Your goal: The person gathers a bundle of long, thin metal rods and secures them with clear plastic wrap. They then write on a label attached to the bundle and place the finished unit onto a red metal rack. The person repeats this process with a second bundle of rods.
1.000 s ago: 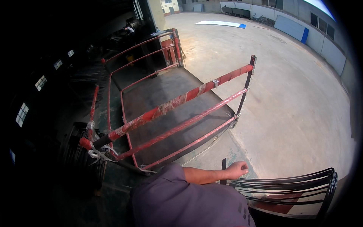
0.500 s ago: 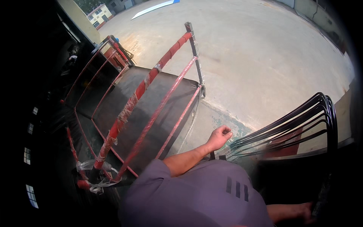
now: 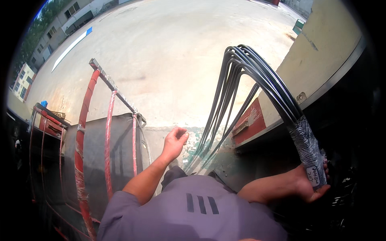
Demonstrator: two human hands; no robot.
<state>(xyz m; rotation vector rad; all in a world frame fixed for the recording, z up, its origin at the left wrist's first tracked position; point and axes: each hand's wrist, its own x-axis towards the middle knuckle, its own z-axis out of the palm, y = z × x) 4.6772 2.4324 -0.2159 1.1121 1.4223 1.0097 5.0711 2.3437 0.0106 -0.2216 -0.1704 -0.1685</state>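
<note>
A bundle of bent black metal rods [image 3: 277, 96] rises on my right and bends over. Its bare lengths come down toward the ground in front of me. Clear plastic film [image 3: 303, 138] is wound round the near end, with a white label [image 3: 313, 176] on it. There my right hand [image 3: 307, 182] grips the wrapped part, its fingers partly hidden behind it. My left hand [image 3: 175, 142] is held out ahead of my body, fingers loosely curled and holding nothing. It is apart from the rods and from the cart.
To the left stands a cart with a dark flat bed [image 3: 104, 134] and red-wrapped rails [image 3: 82, 120]. A pale wall with a red base [image 3: 251, 122] runs along the right. Sunlit concrete ground [image 3: 161, 52] stretches ahead.
My view has swung to the right, so the cart sits farther left. The rods now stand nearer the middle, and my right hand on the wrapped end has come into clearer sight.
</note>
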